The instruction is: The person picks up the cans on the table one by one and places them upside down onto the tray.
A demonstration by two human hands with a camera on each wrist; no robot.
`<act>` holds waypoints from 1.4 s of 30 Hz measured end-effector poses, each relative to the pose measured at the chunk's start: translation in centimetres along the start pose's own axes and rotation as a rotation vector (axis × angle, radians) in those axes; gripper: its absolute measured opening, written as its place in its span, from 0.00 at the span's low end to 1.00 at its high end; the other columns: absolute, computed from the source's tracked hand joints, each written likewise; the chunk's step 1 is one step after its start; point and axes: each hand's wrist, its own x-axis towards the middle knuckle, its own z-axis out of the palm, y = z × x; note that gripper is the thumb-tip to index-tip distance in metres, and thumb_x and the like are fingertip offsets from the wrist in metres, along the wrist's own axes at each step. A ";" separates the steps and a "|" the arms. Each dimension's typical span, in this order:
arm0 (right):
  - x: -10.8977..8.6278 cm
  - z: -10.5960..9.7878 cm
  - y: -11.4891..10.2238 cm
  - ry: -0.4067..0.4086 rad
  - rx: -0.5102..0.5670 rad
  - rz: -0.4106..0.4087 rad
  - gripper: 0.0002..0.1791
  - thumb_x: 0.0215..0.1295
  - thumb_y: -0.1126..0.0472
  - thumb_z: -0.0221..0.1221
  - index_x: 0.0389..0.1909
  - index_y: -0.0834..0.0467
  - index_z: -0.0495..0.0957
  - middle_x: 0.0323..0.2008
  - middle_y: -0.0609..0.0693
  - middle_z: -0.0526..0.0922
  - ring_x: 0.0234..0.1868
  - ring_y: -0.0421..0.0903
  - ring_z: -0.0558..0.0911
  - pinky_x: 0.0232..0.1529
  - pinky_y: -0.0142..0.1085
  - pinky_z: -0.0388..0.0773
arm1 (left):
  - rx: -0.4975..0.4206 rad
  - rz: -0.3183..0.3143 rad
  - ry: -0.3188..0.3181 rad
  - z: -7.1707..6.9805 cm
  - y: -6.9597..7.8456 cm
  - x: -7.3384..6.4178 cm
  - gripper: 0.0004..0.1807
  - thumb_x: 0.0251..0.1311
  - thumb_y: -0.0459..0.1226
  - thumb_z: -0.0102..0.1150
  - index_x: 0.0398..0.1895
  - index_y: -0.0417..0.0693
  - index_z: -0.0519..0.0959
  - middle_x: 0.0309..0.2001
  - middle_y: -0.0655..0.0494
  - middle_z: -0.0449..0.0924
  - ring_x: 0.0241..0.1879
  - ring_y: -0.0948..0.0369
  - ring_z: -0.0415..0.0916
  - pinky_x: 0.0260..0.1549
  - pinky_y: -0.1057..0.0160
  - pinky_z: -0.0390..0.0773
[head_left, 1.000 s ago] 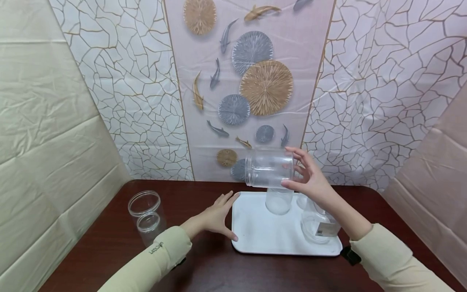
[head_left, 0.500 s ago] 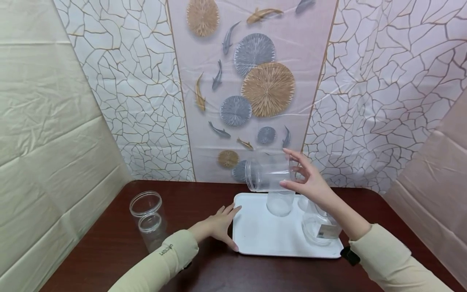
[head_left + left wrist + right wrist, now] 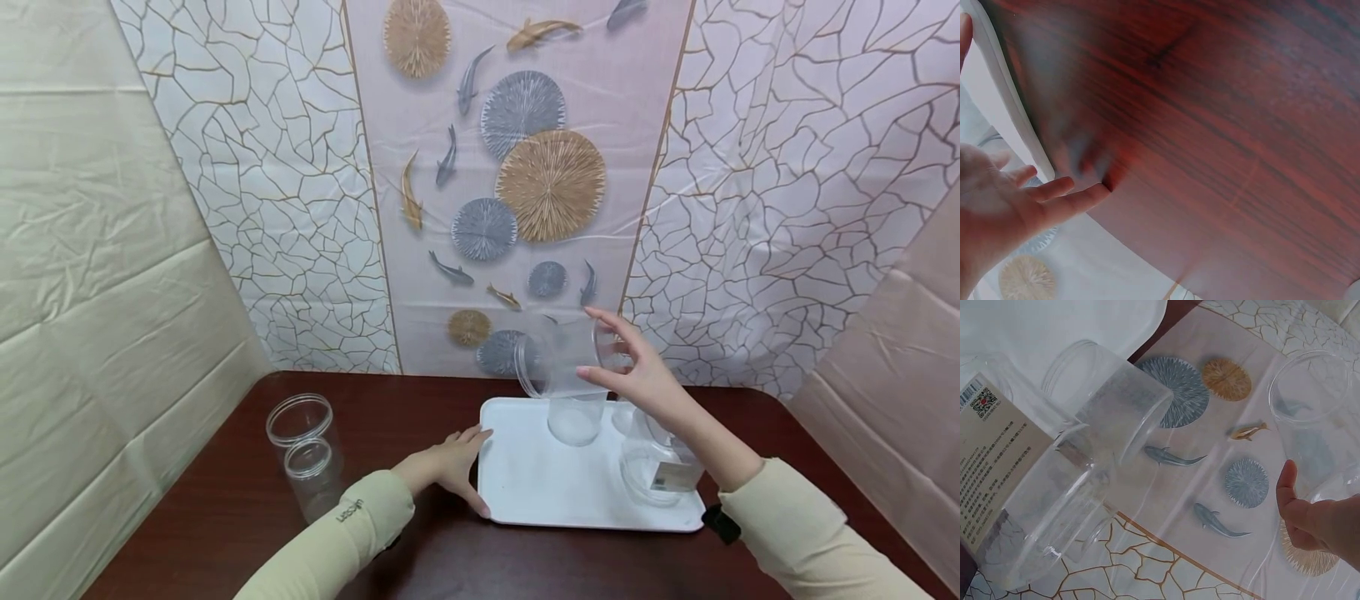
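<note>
My right hand (image 3: 641,375) grips a clear plastic jar (image 3: 558,354) by its base end, thumb in front and fingers behind. The jar lies sideways in the air above the white tray (image 3: 540,496), its ringed mouth facing left. In the right wrist view, the held jar (image 3: 1313,440) shows at the right, beside my fingers. My left hand (image 3: 450,467) rests at the tray's left edge, with fingers spread at the side and thumb at the front corner. On the tray, behind the held jar, stands another clear jar (image 3: 573,425). A labelled clear jar (image 3: 652,483) stands at the tray's right.
Two more clear jars stand on the dark wood table (image 3: 420,550) at left: a wide jar (image 3: 300,417) behind a narrower jar (image 3: 309,479). Another clear rounded piece (image 3: 622,417) is partly hidden near the tray's right back. A patterned cloth backdrop (image 3: 487,167) rises behind.
My right hand has lowered the jar slightly and tilted it, its mouth now a little lower. My left hand has moved forward and right onto the tray's edge.
</note>
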 end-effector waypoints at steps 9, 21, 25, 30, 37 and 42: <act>-0.1 -0.1 -0.1 0.013 -0.058 -0.039 0.41 0.58 0.60 0.64 0.71 0.48 0.56 0.66 0.60 0.60 0.59 0.61 0.66 0.47 0.47 0.74 | 0.020 -0.043 -0.054 -0.1 0.5 0.0 0.62 0.36 0.55 0.75 0.72 0.39 0.51 0.73 0.47 0.47 0.69 0.42 0.52 0.63 0.47 0.63; -0.2 -0.4 -0.4 0.000 -0.106 -0.029 0.40 0.57 0.57 0.65 0.70 0.49 0.59 0.68 0.58 0.59 0.60 0.61 0.64 0.36 0.40 0.80 | 0.026 -0.051 -0.073 -0.1 0.7 -0.2 0.62 0.38 0.54 0.75 0.72 0.39 0.50 0.74 0.46 0.45 0.69 0.42 0.51 0.63 0.48 0.63; 0.0 -0.3 -0.4 0.020 -0.159 -0.089 0.38 0.55 0.58 0.66 0.68 0.53 0.63 0.67 0.57 0.63 0.61 0.60 0.66 0.53 0.53 0.71 | 0.022 -0.050 -0.075 -0.1 0.7 -0.2 0.62 0.39 0.54 0.74 0.72 0.39 0.49 0.74 0.46 0.44 0.70 0.42 0.51 0.64 0.48 0.62; 0.3 -0.1 -0.2 0.025 -0.186 -0.150 0.34 0.55 0.60 0.66 0.64 0.57 0.68 0.63 0.58 0.69 0.63 0.57 0.66 0.59 0.57 0.63 | 0.027 -0.051 -0.080 -0.2 0.8 -0.2 0.62 0.39 0.54 0.74 0.72 0.39 0.49 0.74 0.46 0.44 0.70 0.41 0.50 0.64 0.48 0.61; 0.5 0.0 -0.1 0.009 -0.206 -0.163 0.34 0.53 0.60 0.67 0.63 0.58 0.69 0.61 0.57 0.69 0.63 0.58 0.64 0.60 0.60 0.61 | 0.022 -0.058 -0.082 -0.4 0.8 -0.2 0.61 0.39 0.53 0.74 0.72 0.38 0.49 0.74 0.46 0.45 0.70 0.42 0.50 0.65 0.49 0.61; 0.5 0.0 0.1 0.011 -0.255 -0.179 0.34 0.52 0.60 0.67 0.62 0.57 0.70 0.61 0.59 0.69 0.63 0.60 0.64 0.60 0.64 0.58 | 0.027 -0.047 -0.086 -0.3 0.7 -0.2 0.61 0.41 0.54 0.73 0.72 0.37 0.48 0.74 0.45 0.44 0.70 0.41 0.50 0.66 0.50 0.60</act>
